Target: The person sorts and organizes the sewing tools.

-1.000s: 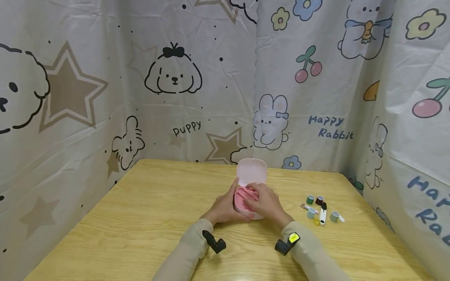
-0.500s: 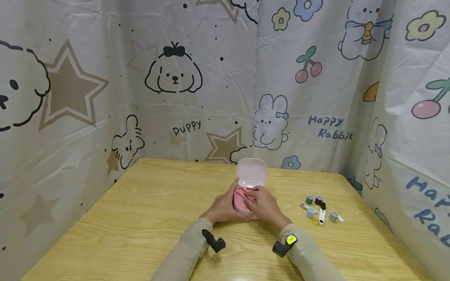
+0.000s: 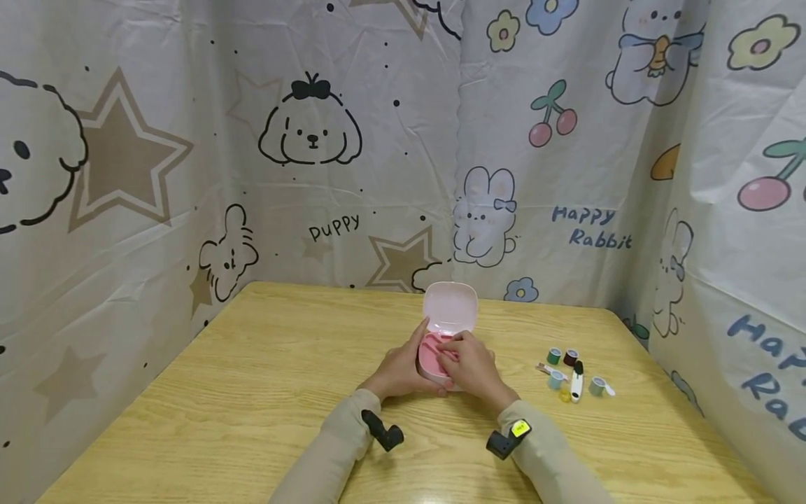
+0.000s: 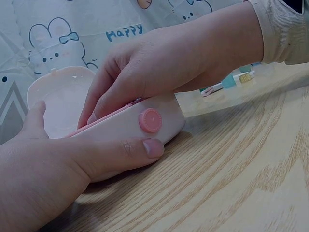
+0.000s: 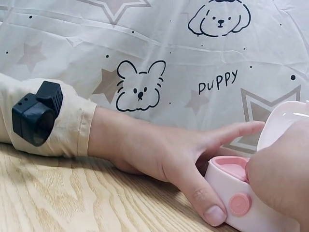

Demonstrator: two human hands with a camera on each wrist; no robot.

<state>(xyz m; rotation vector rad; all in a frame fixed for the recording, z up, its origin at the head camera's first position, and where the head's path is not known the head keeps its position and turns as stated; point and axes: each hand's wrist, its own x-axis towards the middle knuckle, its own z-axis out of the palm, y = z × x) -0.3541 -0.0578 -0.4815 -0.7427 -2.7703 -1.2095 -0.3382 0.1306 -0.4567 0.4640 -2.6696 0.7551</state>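
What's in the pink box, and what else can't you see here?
- Inside of the pink box: in every view the right hand covers it.
- Right hand's fingertips: hidden inside the box.
- Little pots beside it: too small in the head view to identify.
- Box lid: cut off by the right wrist view's edge.

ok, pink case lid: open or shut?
Open. The lid stands up behind the case, with the pink inside showing. Left hand holds the case; right hand fingers reach inside.

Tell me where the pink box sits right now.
In the head view the pink box sits mid-table with its lid up, between the left hand and right hand, left of the small thread spools.
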